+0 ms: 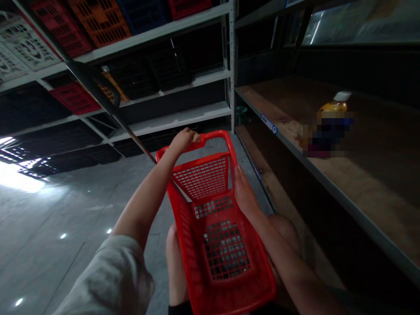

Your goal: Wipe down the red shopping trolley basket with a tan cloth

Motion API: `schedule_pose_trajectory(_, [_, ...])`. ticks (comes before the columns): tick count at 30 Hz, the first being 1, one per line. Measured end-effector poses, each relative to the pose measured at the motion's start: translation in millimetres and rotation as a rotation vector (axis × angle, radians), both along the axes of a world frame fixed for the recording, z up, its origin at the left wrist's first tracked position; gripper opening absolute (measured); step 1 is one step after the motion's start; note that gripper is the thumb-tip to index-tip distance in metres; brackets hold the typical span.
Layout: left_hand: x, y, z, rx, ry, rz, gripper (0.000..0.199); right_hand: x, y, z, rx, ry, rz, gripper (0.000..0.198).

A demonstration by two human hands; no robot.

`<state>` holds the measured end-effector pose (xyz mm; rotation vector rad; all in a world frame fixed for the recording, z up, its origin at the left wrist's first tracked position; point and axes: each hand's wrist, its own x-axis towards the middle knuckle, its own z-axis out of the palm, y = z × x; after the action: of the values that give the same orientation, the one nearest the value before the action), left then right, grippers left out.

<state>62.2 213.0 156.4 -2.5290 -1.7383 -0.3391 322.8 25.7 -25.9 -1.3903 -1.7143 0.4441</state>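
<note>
A red plastic shopping basket (220,258) with grid walls stands tilted in front of me, between my knees. My left hand (184,141) is wrapped around the far bar of its red handle, at the left part of the grip. Along the right side of the basket lies my right hand (244,190), fingers stretched out and pressed against the outside of the rim. Through the grid bottom I see the grey floor; nothing shows inside the basket. On the wooden shelf at right is a bottle (334,107) with orange contents and a white cap, its label blurred.
Metal racks (157,37) with red, orange, blue and white crates stand beyond the basket. A dark pole with a handle (95,89) slants in from the upper left. The wooden shelf (367,168) runs close along my right, its edge bearing a blue label (269,123).
</note>
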Motion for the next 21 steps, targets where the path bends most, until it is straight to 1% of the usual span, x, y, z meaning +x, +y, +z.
schedule_pose_trajectory(2, [-33.3, -15.9, 2.1, -0.009, -0.04, 0.072, 0.021, -1.4, 1.0, 2.4, 0.02, -0.006, 0.001, 0.07])
schedule_pose_trajectory(3, [-41.6, -22.0, 0.9, -0.002, -0.079, 0.12, 0.025, -2.2, 1.7, 3.1, 0.033, -0.018, 0.011, 0.07])
schedule_pose_trajectory(4, [-43.0, -25.9, -1.8, 0.008, -0.118, 0.165, 0.029, -3.0, 2.5, 3.4, 0.044, -0.033, 0.024, 0.07])
schedule_pose_trajectory(5, [-37.4, -27.2, -5.8, 0.019, -0.141, 0.192, 0.034, -3.7, 3.2, 3.4, 0.049, -0.047, 0.036, 0.07])
schedule_pose_trajectory(7, [-7.4, -22.6, -15.5, 0.031, -0.104, 0.168, 0.044, -4.5, 4.2, 3.3, 0.042, -0.063, 0.04, 0.069])
schedule_pose_trajectory(9, [36.7, -12.4, -23.7, 0.027, -0.018, 0.066, 0.052, -4.2, 4.2, 3.3, 0.023, -0.072, 0.026, 0.07])
schedule_pose_trajectory(11, [77.5, -3.4, -27.4, 0.006, 0.017, -0.026, 0.05, -2.6, 3.5, 4.0, 0.012, -0.086, 0.019, 0.076])
schedule_pose_trajectory(12, [91.5, -0.8, -27.7, -0.007, 0.022, -0.058, 0.046, -1.4, 3.1, 4.7, 0.008, -0.093, 0.017, 0.081])
schedule_pose_trajectory(13, [99.6, 0.2, -27.3, -0.02, 0.024, -0.082, 0.042, -0.3, 2.8, 5.8, 0.004, -0.1, 0.015, 0.086])
schedule_pose_trajectory(14, [101.1, -0.4, -26.5, -0.03, 0.028, -0.097, 0.04, 0.8, 2.8, 7.3, -0.002, -0.105, 0.012, 0.089])
schedule_pose_trajectory(15, [96.4, -2.5, -25.4, -0.033, 0.033, -0.105, 0.04, 1.6, 3.0, 9.2, -0.01, -0.11, 0.011, 0.091])
schedule_pose_trajectory(17, [71.7, -11.7, -22.8, -0.012, 0.044, -0.102, 0.048, 2.0, 4.8, 13.9, -0.022, -0.12, 0.017, 0.088])
schedule_pose_trajectory(19, [34.7, -28.2, -19.7, 0.027, 0.051, -0.05, 0.052, 0.5, 8.4, 19.4, -0.036, -0.145, 0.042, 0.083])
schedule_pose_trajectory(21, [-5.3, -53.5, -16.8, 0.043, 0.057, 0.028, 0.049, -2.4, 13.8, 25.1, -0.059, -0.19, 0.057, 0.08])
